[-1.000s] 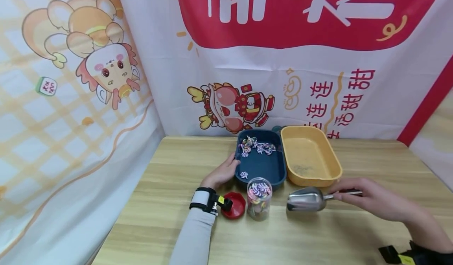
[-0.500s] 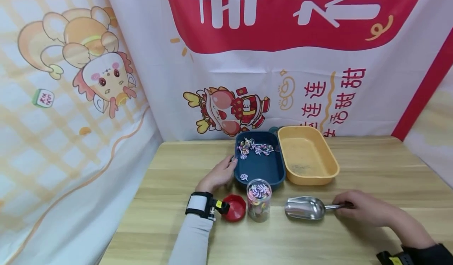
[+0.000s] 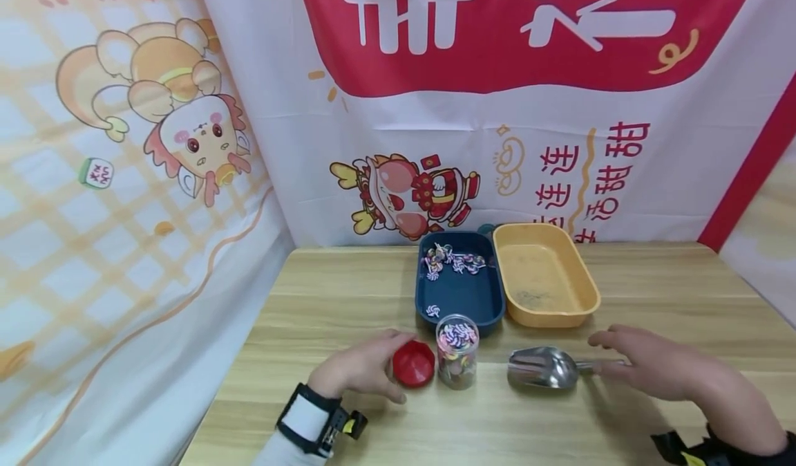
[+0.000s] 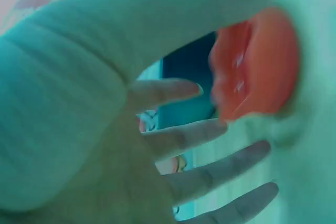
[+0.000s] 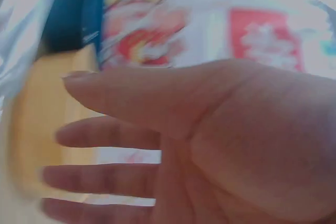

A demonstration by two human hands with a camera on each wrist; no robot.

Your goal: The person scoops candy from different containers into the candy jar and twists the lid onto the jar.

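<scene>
A red lid (image 3: 414,365) lies on the wooden table (image 3: 336,293), just left of a clear jar (image 3: 457,352) full of striped candies. My left hand (image 3: 372,369) reaches around the lid's left side with thumb and fingers spread; in the left wrist view the left hand (image 4: 157,145) has straight fingers and the red lid (image 4: 257,66) sits just past the thumb. A metal scoop (image 3: 541,368) lies on the table right of the jar. My right hand (image 3: 631,359) hovers flat over the scoop's handle, and the right wrist view shows the right hand (image 5: 184,140) with straight fingers, holding nothing.
Behind the jar stands a dark blue tray (image 3: 491,300) with several candies (image 3: 450,259) at its far end. A yellow tray (image 3: 589,293) stands to its right and looks nearly bare. Printed banners wall the table at the back and left.
My left hand has come back from the blue tray's left rim to the red lid. My right hand has let go of the scoop's handle and the scoop now lies on the table.
</scene>
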